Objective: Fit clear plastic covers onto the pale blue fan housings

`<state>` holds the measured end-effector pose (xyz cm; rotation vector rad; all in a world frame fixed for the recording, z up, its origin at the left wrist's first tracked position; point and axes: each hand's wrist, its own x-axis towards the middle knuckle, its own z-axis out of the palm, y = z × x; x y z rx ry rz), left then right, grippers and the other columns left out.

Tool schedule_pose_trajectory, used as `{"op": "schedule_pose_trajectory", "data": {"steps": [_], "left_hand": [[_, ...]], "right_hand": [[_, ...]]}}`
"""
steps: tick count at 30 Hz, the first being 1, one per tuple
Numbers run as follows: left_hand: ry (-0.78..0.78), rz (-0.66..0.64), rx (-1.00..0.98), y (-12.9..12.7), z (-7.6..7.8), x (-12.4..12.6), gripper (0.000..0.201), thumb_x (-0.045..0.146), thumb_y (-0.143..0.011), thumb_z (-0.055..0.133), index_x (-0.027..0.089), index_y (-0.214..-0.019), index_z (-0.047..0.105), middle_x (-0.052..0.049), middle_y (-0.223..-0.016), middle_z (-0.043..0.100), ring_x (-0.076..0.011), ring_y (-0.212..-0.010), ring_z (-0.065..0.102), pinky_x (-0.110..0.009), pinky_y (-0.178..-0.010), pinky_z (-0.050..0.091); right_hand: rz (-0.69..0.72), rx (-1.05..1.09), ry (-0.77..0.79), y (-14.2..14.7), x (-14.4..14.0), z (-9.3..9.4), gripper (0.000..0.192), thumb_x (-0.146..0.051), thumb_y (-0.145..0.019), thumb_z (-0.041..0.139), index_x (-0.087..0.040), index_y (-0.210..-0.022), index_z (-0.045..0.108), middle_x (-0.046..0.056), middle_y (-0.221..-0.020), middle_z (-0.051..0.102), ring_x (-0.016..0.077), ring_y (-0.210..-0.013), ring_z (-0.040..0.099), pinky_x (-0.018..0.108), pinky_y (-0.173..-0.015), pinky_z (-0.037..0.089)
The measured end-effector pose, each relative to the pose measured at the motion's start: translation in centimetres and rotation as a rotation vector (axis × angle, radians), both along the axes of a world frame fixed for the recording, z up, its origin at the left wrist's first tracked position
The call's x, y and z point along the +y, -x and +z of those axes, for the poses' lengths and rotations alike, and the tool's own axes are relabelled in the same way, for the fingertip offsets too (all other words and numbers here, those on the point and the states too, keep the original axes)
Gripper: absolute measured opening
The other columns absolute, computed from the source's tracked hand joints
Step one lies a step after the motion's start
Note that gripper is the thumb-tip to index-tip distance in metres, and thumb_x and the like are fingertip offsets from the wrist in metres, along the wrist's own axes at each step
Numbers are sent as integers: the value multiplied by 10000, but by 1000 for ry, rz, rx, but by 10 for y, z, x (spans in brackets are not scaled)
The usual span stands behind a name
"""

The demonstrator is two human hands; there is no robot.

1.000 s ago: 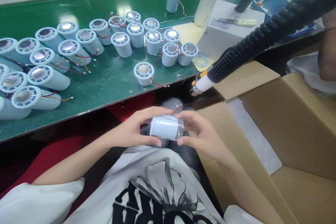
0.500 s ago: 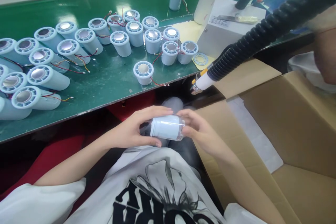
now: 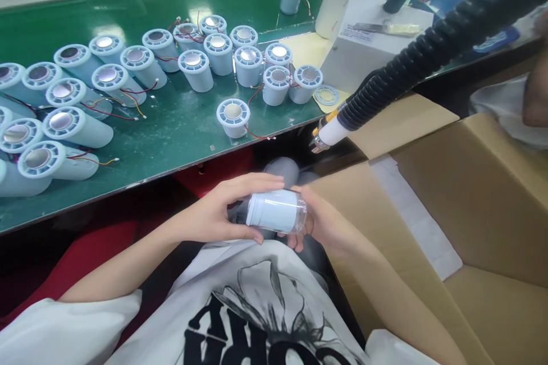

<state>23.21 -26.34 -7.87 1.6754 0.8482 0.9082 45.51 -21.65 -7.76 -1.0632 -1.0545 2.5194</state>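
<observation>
A light-blue cylinder [image 3: 274, 210] in clear plastic wrap lies sideways above my lap. My left hand [image 3: 233, 208] is closed around its left end, thumb below and fingers over the top. At its right end, my right hand [image 3: 321, 219] curls about the loose end of the clear wrap, with some fingertips showing underneath. The palm side of the right hand is partly hidden. On the bench ahead stands a similar light-blue cylinder [image 3: 233, 118], with a silver disc in its ribbed top and thin red wires at its side.
Several more blue cylinders [image 3: 194, 71] with wires crowd the green bench [image 3: 171, 120]. A black corrugated hose [image 3: 411, 51] slants down from the upper right. To the right is an open cardboard box [image 3: 479, 211]. A pink-lidded bottle [image 3: 338, 0] stands behind a white stand [image 3: 359, 51].
My right hand has turned at the wrapped end; its fingers now reach below the cylinder. The cylinder has shifted slightly right. My left hand keeps its hold.
</observation>
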Motion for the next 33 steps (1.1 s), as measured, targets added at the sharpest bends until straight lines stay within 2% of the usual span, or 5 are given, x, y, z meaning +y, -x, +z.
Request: {"op": "schedule_pose_trajectory", "data": {"steps": [14,17,20,24,33], "left_hand": [[110,79,-2,-7,10,-5,718,180,-712,787,280,-1359,493,-111,-1340,546,-270,-1188,557,-369,-984,491],[263,127,-80,-11,16,-9,657,186,-756,751,289,-1350,491,-97,-1329,536,-233,-1092,612,-301,-877,553],[331,153,-123,-12,18,-10,635,191,-764,744,303,-1339,499,-78,-1331,533,-226,-1078,616,-279,-855,562],[393,117,-151,-11,17,-9,642,220,-794,720,339,-1370,463,-53,-1238,599,-193,-960,658,-261,-784,575],[364,19,-138,-4,16,-8,746,142,-762,740,325,-1420,438,-105,-1468,458,-285,-1257,538,-388,-998,506]], "right_hand": [[188,72,109,-1,-2,-4,838,-837,-808,182,-126,-676,605,42,-517,586,97,-359,524,184,-351,434],[6,57,-303,-6,-6,-9,740,-820,-778,391,-161,-1049,590,103,-892,698,183,-686,683,278,-586,578],[-101,15,-961,-13,-8,-11,760,-547,-761,718,-297,-1385,364,114,-1488,399,282,-1261,512,447,-1010,485],[-31,34,-1423,-20,-5,-8,566,-138,-843,669,-387,-1320,493,25,-1482,437,250,-1332,451,456,-1080,432],[-102,47,-555,-16,-9,2,468,-357,-763,758,-271,-1203,623,38,-995,711,183,-752,702,327,-705,619]]}}
